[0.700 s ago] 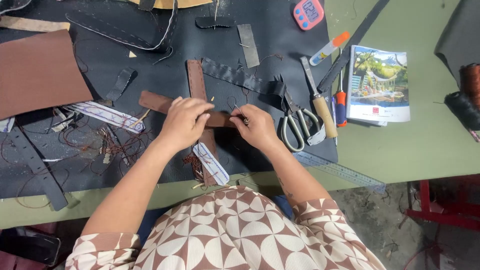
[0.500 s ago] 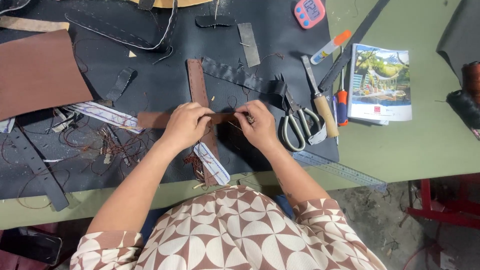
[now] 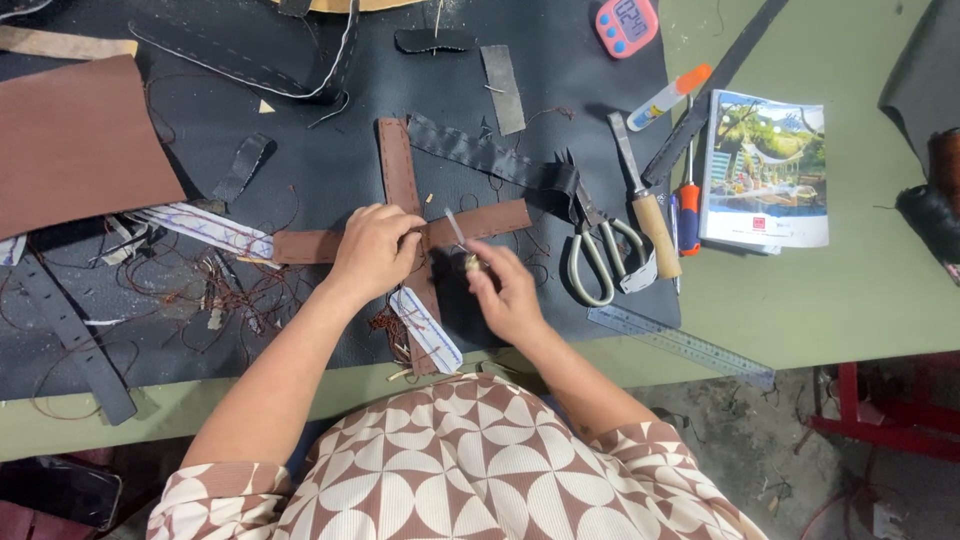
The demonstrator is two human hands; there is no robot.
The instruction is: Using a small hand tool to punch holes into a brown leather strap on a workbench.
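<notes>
Left hand flat, right hand pinching

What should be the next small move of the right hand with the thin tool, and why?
Probably bring the thin tool down onto the crossing of the two brown leather strips. The left hand presses that crossing flat on the dark mat, while the right hand holds the tool just beside it, its tip pointing toward the strips.

On the black mat lie scissors, a wooden-handled knife and a brown leather sheet at far left; a metal ruler, a booklet and a pink timer sit rightward
</notes>
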